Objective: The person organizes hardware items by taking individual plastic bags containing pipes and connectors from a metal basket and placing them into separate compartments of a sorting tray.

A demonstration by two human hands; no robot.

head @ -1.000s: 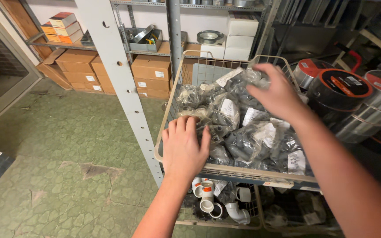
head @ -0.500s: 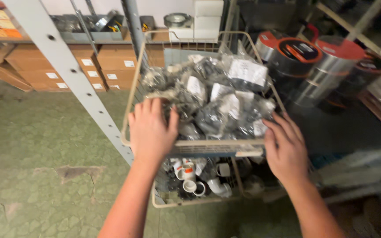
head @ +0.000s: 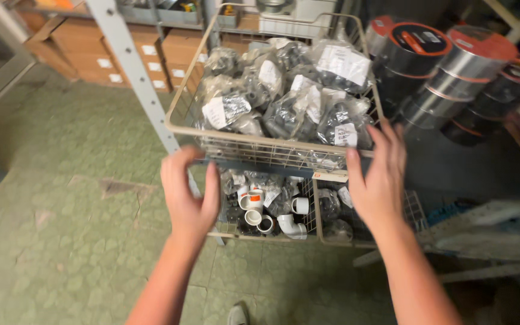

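A beige wire basket [head: 260, 139] on a shelf is heaped with clear bags of black pipe fittings [head: 290, 96], each with a white label. My left hand [head: 189, 194] hovers just below the basket's front rim, fingers spread, holding nothing. On the other side, my right hand [head: 377, 177] is raised at the front right corner, fingers apart, close to the rim and a labelled bag. Neither hand grips the basket.
Lower wire baskets hold white pipe elbows [head: 266, 210] and more bagged fittings [head: 332, 210]. Rolls of silver tape with orange cores [head: 446, 66] lie to the right. A grey shelf upright [head: 130, 72] slants at left; brown cartons [head: 100, 51] stand behind. The floor has green tiles [head: 55, 229].
Both hands have come off the bags and dropped to the basket's front edge. The view has shifted so the basket sits higher and larger in the frame.
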